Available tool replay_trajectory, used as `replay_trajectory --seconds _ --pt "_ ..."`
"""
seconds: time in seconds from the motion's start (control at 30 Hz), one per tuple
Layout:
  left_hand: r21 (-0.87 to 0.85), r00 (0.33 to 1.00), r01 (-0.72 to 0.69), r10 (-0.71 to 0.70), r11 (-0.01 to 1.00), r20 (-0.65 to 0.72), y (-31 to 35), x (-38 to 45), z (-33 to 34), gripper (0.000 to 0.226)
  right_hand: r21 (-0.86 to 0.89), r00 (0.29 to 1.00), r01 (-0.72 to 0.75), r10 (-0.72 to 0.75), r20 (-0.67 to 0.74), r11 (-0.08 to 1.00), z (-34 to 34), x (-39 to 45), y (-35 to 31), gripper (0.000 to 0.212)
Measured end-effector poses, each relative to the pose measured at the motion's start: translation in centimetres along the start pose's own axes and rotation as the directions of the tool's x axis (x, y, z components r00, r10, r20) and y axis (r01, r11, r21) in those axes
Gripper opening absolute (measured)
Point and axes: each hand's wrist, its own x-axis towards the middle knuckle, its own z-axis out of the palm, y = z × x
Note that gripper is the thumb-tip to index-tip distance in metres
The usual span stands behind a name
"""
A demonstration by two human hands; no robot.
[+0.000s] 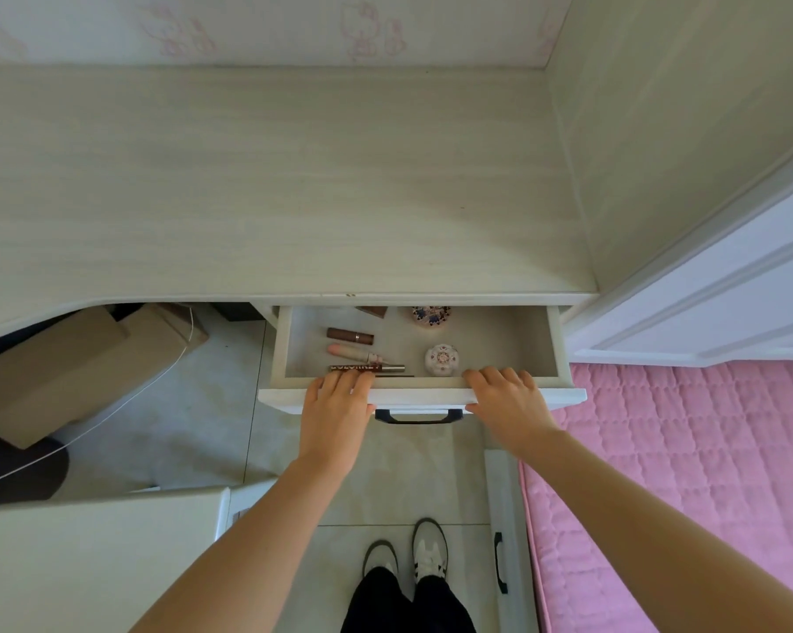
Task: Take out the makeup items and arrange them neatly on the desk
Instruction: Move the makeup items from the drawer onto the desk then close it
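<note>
A white drawer (pixel 561 354) under the pale wooden desk (pixel 271 185) stands pulled out. Inside lie a brown lipstick (pixel 349 334), a pink tube (pixel 355 353), a brown mascara tube (pixel 366 368), a white round compact (pixel 442 359), a blue patterned round compact (pixel 431 316) and a brown item (pixel 374 310) half hidden under the desk edge. My left hand (pixel 335 413) and my right hand (pixel 506 406) both grip the drawer's front panel from above, on either side of the dark handle (pixel 417 417). Neither hand touches a makeup item.
Cardboard boxes (pixel 66 363) and a white cable sit under the desk at left. A white stool or cabinet top (pixel 97 564) is at lower left. A pink quilted bed (pixel 686 472) lies at right, beside a white wardrobe panel (pixel 705 290). My feet stand on the tiled floor.
</note>
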Motion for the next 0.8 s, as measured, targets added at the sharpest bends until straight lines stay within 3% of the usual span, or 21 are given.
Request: replay_trajectory --seconds 0.33,0.8 --pt "0.030 0.992 -0.057 0.054 0.998 0.111 0.4 -6.6 -0.6 0.046 0.018 0.993 0.026 -0.028 0.117 1.000 1.4 -6.7 -2.1 0.039" --pt "-0.060 0.970 -0.010 0.025 0.998 0.243 1.7 -11.5 -1.4 0.045 0.058 0.979 0.038 -0.049 0.200 0.998 2.6 -11.2 -3.1 0.036"
